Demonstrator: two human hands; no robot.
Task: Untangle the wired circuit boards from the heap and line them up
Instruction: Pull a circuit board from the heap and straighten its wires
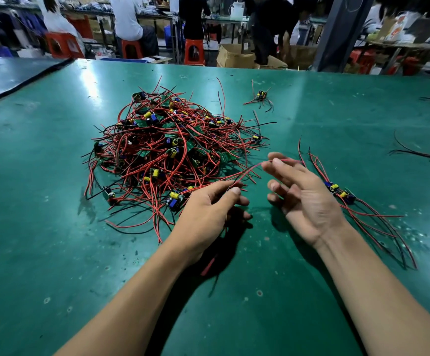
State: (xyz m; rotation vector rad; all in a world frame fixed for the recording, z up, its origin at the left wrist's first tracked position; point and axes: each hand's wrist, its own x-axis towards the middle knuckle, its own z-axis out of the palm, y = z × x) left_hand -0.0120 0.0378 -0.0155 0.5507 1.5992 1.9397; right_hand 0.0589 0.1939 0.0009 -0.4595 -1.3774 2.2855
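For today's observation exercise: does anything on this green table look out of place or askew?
One board lies alone beyond the heap, far from the boards laid beside the right hand; its wires splay every way.

An electronics assembly workshop: wired boards [172,150] heaped on a green bench [311,104]; beyond it, workers [126,19] on red stools [193,51] and cardboard boxes [234,57].

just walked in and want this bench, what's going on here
A person is pulling wired boards out of the tangled heap on the green table. The left hand pinches one red wire that runs up to the fingertips of the open right hand. A couple of freed boards lie to the right of that hand, but most sit in the heap.
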